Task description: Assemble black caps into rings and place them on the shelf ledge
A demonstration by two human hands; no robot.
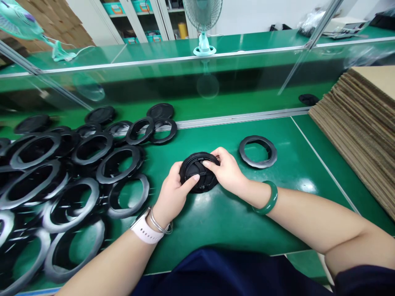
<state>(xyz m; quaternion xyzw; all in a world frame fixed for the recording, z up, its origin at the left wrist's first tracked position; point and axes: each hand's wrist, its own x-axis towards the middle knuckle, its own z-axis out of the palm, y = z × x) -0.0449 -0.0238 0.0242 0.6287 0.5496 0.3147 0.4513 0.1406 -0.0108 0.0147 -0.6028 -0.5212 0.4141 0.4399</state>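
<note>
Between my two hands is a round black plastic part (200,170) with a rim and a ribbed centre, held just above the green table. My left hand (177,187) grips its left edge, thumb pressed on the face near the middle. From the right, my right hand (227,168) closes on the opposite edge, its thumb also lying on the face. The fingers underneath are hidden. A single black ring (258,152) lies on the table to the right of my right hand. Left of my left hand, many similar black rings (119,164) lie in a loose, overlapping heap.
A stack of cardboard sheets (358,123) rises at the right. Black discs (160,111) lie behind a metal strip at the table's back, below a clear panel. A small fan (203,24) stands on the rear shelf, and another fan (33,33) is at the far left.
</note>
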